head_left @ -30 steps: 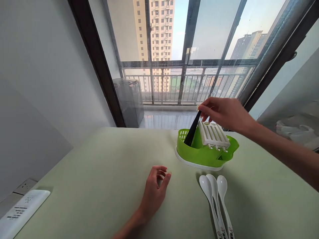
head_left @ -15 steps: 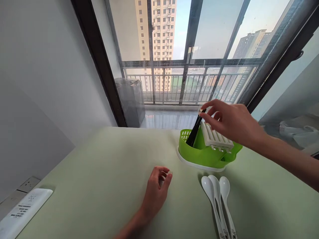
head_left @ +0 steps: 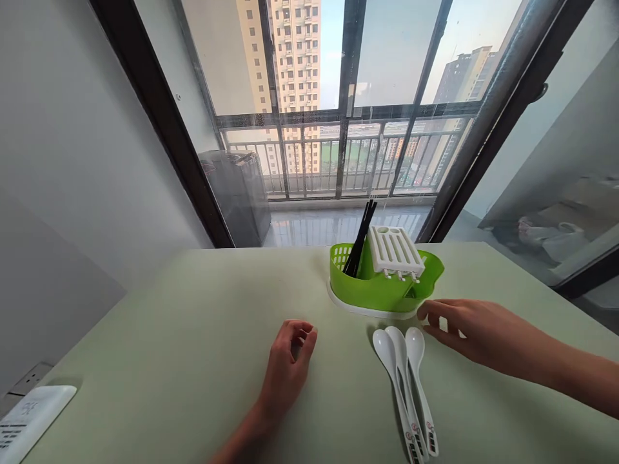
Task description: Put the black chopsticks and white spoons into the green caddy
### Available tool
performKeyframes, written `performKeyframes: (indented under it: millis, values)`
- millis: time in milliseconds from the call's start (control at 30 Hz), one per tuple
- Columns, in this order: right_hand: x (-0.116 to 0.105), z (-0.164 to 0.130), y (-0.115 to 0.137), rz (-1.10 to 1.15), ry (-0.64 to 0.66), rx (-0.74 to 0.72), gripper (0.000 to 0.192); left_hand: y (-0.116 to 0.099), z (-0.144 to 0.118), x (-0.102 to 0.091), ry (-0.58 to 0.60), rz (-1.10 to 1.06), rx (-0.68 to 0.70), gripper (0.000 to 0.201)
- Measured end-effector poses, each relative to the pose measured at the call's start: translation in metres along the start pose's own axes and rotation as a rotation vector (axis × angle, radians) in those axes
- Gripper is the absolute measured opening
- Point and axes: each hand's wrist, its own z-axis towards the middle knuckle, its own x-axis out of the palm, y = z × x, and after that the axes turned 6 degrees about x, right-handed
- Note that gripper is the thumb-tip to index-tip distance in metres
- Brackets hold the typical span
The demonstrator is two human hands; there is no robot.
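Note:
My right hand [head_left: 483, 335] hangs just right of the spoon bowls, with nothing in it and its thumb and fingers apart. Three long white spoons lie side by side: a left one [head_left: 385, 345], a middle one [head_left: 397, 338] and a right one [head_left: 415, 341]. Behind them stands a green cutlery holder [head_left: 365, 295] on a white base. Black chopsticks [head_left: 358, 241] lean in its left compartment, and a white slotted rack [head_left: 395, 250] with hooks sits at its middle. My left hand [head_left: 287, 362] rests on the table, curled, thumb against index finger, holding nothing visible.
The pale green table [head_left: 193, 361] ends at a glass window and balcony behind the holder. At the near left lies a white power strip-like object [head_left: 41, 412]. A grey wall [head_left: 72, 161] runs along the left side.
My right hand has let go of the chopsticks, which now stand in the holder, and has come down beside the spoons. The view has shifted right; my left hand stays curled on the table.

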Motion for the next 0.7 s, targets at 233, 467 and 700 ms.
performKeyframes:
  millis: [233,467,700]
  values:
    - [0.041,0.007,-0.039,0.449,0.342,0.234,0.049,-0.006,0.002,-0.003,0.028,0.023,-0.031,0.032]
    - [0.057,0.021,-0.052,0.630,0.469,0.273,0.056,-0.007,0.002,-0.003,0.028,0.022,-0.051,0.032]
    - [-0.017,0.001,-0.048,0.460,0.182,0.181,0.047,-0.007,0.001,-0.002,0.027,0.009,-0.065,0.031]
